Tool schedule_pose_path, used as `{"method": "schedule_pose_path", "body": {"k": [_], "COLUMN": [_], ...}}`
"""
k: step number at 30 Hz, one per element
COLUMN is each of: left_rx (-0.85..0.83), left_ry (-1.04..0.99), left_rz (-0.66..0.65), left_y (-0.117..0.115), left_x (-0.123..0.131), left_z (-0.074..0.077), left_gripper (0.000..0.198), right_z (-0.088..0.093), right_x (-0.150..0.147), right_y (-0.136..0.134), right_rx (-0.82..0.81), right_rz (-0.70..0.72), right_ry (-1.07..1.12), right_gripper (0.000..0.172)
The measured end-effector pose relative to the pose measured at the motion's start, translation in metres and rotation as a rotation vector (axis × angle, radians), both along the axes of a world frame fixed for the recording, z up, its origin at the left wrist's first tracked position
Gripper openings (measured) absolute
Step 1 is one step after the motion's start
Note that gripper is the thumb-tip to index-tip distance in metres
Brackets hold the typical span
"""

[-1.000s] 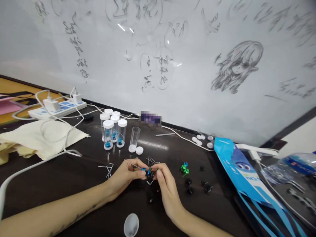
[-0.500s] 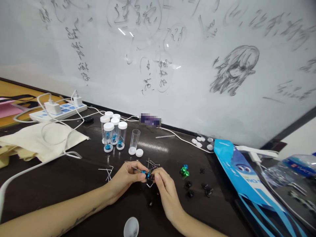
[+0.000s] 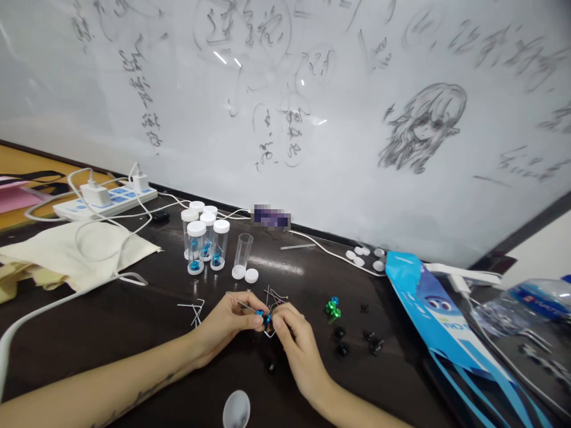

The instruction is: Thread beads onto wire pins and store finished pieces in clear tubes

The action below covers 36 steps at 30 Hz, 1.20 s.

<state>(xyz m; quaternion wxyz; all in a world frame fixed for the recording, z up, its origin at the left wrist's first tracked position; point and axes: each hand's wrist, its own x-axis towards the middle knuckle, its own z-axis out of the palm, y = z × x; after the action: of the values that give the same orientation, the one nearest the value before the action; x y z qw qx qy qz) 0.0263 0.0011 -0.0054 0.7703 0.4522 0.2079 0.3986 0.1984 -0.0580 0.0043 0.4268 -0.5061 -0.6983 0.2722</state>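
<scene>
Over the dark table, my left hand [image 3: 232, 318] pinches a small blue part [image 3: 260, 312] with a thin metal wire running back over its fingers. My right hand [image 3: 295, 330] is closed at the other side of the same piece, its fingertips touching the blue and dark end. Exactly how the parts join is hidden by the fingers. Bent metal wires [image 3: 269, 294] lie just behind the hands, and more L-shaped ones [image 3: 197, 309] rest left of my left hand. A small black part [image 3: 270, 367] lies nearer the front, between my forearms.
Capped clear tubes [image 3: 195, 246] with blue parts stand back left, beside an open tube [image 3: 243, 252] and loose cap [image 3: 251, 275]. Green and blue parts [image 3: 332, 308], black parts [image 3: 341, 333] and a blue package [image 3: 428, 309] are right. A white cup [image 3: 236, 410] is in front.
My right hand has shifted slightly left, closer to my left hand, and its fingers now cover more of the piece. My left hand is nearly unmoved.
</scene>
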Motion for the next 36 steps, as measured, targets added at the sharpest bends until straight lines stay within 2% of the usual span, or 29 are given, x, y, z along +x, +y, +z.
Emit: {"method": "schedule_pose_path", "body": {"k": [3, 5, 8, 11, 12, 16, 18, 22, 25, 26, 30, 33, 36], "left_rx": [-0.012, -0.019, -0.015, -0.004, -0.002, -0.019, -0.026, -0.022, -0.024, -0.025, -0.023, -0.023, -0.015], "left_ry": [-0.002, 0.004, 0.009, 0.012, 0.014, 0.011, 0.011, 0.014, 0.007, 0.006, 0.002, 0.010, 0.010], "left_rz": [0.018, 0.022, 0.006, -0.012, -0.010, 0.025, 0.022, 0.002, -0.003, -0.004, 0.021, 0.025, 0.020], "left_y": [0.0003, 0.0003, 0.0003, 0.0001, 0.0000, -0.0005, -0.0009, -0.0013, -0.0008, -0.0006, -0.0005, -0.0012, -0.0018], "left_x": [-0.0008, -0.0012, -0.0011, -0.0009, -0.0009, -0.0021, -0.0029, -0.0027, -0.0014, -0.0011, -0.0013, -0.0021, -0.0021], "left_z": [-0.0006, -0.0007, -0.0001, 0.0006, 0.0006, -0.0003, -0.0007, 0.0001, 0.0016, 0.0020, 0.0034, 0.0041, 0.0042], "left_gripper": [0.016, 0.016, 0.017, 0.016, 0.016, 0.018, 0.018, 0.016, 0.016, 0.016, 0.015, 0.015, 0.016], "right_z": [-0.0015, -0.0015, 0.0004, 0.0020, 0.0019, -0.0011, -0.0018, 0.0008, 0.0028, 0.0028, 0.0001, -0.0012, 0.0004], "right_x": [0.0004, 0.0008, 0.0012, 0.0004, 0.0000, -0.0008, -0.0003, 0.0008, 0.0004, 0.0001, -0.0002, 0.0005, 0.0008], "right_y": [-0.0013, -0.0026, -0.0034, -0.0024, -0.0020, -0.0019, -0.0030, -0.0039, -0.0025, -0.0019, -0.0012, -0.0023, -0.0028], "right_rx": [0.050, 0.070, 0.047, 0.010, 0.005, 0.066, 0.092, 0.044, 0.000, -0.005, 0.047, 0.068, 0.033], "right_rz": [-0.028, -0.050, -0.022, 0.014, 0.015, -0.049, -0.079, -0.038, -0.006, -0.004, -0.050, -0.078, -0.039], "right_ry": [0.036, 0.065, 0.067, 0.018, 0.006, 0.058, 0.102, 0.067, -0.011, -0.025, 0.021, 0.060, 0.040], "right_gripper": [0.007, 0.014, 0.011, 0.032, 0.033, 0.011, 0.022, 0.018, 0.034, 0.033, 0.013, 0.019, 0.022]}}
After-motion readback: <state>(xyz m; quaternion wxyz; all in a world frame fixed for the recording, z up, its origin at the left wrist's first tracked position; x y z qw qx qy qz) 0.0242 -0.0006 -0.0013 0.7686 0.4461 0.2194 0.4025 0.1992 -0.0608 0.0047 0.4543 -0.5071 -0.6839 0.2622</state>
